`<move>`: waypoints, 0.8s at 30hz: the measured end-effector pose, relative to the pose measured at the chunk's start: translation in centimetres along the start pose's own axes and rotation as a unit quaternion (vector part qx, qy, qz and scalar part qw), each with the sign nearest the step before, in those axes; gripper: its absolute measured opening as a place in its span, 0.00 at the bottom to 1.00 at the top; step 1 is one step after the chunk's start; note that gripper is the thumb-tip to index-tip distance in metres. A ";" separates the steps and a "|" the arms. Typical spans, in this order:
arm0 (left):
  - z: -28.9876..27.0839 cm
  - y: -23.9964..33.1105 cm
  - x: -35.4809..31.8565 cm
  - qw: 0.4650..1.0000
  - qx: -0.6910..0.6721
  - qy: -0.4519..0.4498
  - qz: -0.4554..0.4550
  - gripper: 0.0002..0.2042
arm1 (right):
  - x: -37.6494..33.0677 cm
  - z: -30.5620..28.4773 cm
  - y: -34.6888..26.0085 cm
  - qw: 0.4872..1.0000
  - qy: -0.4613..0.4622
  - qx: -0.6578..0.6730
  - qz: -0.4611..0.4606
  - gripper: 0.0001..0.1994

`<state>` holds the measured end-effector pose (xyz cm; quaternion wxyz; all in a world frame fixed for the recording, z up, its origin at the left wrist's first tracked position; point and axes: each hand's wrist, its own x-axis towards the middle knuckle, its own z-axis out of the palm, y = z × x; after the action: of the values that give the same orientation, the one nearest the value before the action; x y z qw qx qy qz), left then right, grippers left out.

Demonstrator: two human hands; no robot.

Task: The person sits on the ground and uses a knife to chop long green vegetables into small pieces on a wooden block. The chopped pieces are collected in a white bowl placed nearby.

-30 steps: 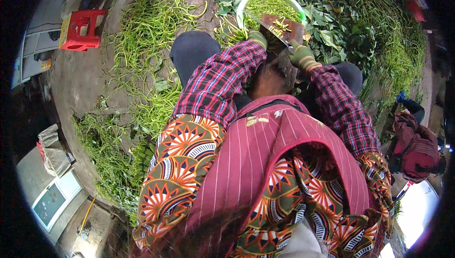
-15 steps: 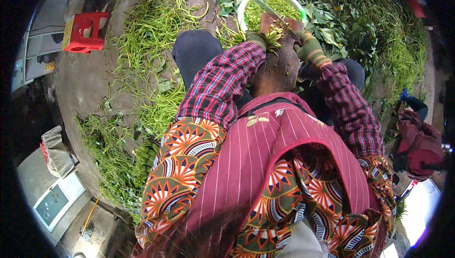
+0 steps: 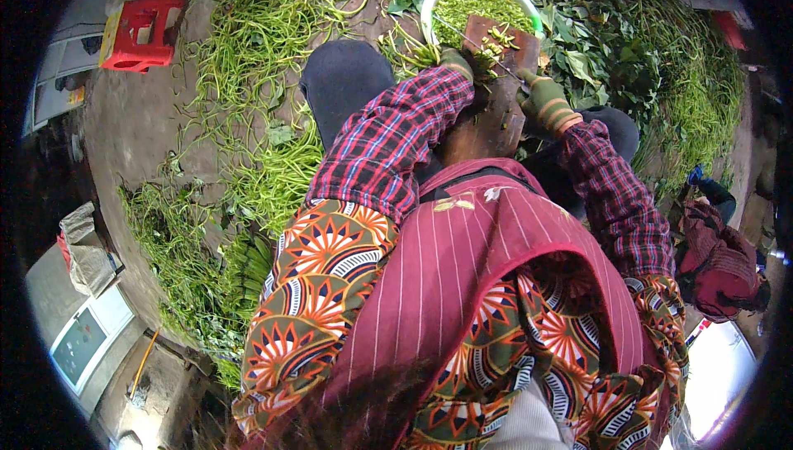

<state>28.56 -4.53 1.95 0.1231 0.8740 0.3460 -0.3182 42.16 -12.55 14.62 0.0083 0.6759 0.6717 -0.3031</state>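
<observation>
Knife (image 3: 505, 67) swung down since last frame, 1 o'clock, over board (image 3: 479, 138) | left hand (image 3: 457, 65) clamped on bean bunch (image 3: 423, 53), right hand (image 3: 543, 98) gripping knife | judged: chopping stroke under way

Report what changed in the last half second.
The right hand has lowered the knife toward the person, its blade now edge-on over the board. No grip changed: the left hand still holds green beans; the bowl stays at the board's far end.

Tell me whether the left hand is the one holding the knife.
No: the knife is in the right hand, while the left hand holds a bunch of green pods.
</observation>
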 end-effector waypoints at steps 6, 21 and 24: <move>1.7 0.3 1.1 0.999 0.021 -0.030 0.001 0.10 | 2.0 2.4 1.2 0.999 -0.020 -0.010 0.032 0.13; -1.5 -0.3 1.7 0.936 -0.270 0.218 0.061 0.10 | 1.6 0.6 0.8 0.997 0.018 0.066 -0.026 0.10; -1.3 -0.3 2.7 0.827 -0.440 0.326 0.123 0.10 | 0.4 0.4 -0.2 0.998 0.018 0.055 -0.018 0.09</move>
<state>30.50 -2.30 1.21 0.4127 0.8156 0.3587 0.1894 41.78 -12.31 14.24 -0.0465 0.6687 0.6660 -0.3274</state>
